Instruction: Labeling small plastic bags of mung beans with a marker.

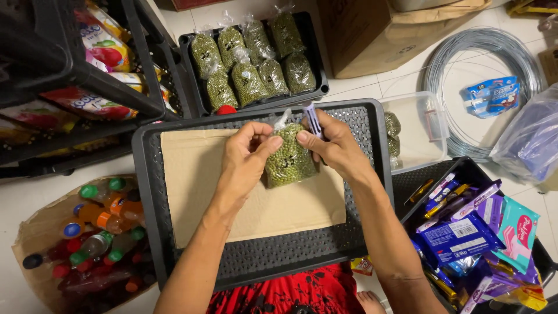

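A small clear bag of green beans [289, 158] is held upright over a black plastic tray [145, 174] lined with a sheet of brown cardboard [192, 174]. My left hand [247, 157] pinches the bag's left side near its knotted top. On the bag's right side is my right hand [332, 145], which grips the bag and also has a small purple strip [313, 119] between its fingers.
Behind stands a second black tray [192, 43] with several bean bags. A black rack of snack packets [87, 64] is at far left, a box of bottles [93, 232] below it. A clear tub [415, 131], wire coil [482, 52] and crate of sweets [471, 232] lie right.
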